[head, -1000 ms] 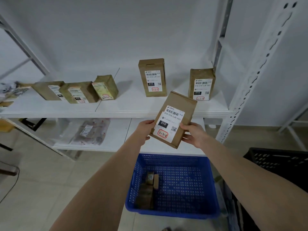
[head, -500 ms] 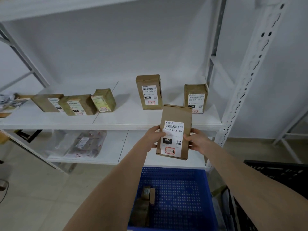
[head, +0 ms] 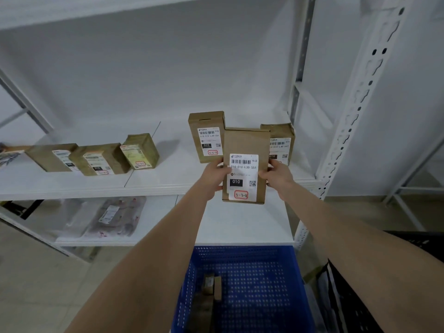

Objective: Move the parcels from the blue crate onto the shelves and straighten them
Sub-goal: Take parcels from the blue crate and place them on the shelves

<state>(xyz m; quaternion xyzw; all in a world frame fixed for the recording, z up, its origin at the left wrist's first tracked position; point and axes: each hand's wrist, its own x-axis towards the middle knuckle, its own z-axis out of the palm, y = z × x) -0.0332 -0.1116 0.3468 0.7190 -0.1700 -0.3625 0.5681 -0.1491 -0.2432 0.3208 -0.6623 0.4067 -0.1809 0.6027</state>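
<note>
Parcel (head: 245, 150) upright between left hand (head: 215, 177) and right hand (head: 276, 175), both gripping its sides.

Lower right, a black crate (head: 360, 308) with a mesh wall sits low, partly cut off by the picture's edge. Pale tiled floor (head: 33, 280) spreads out to the left. Behind it all, a plain white wall (head: 168, 68). Far right, a second white rack frame (head: 418, 188) stands on the tiles. At the left edge, a dark open frame (head: 22, 207) sits low, with blurred clutter (head: 7, 156) above it, too smeared to identify.
</note>
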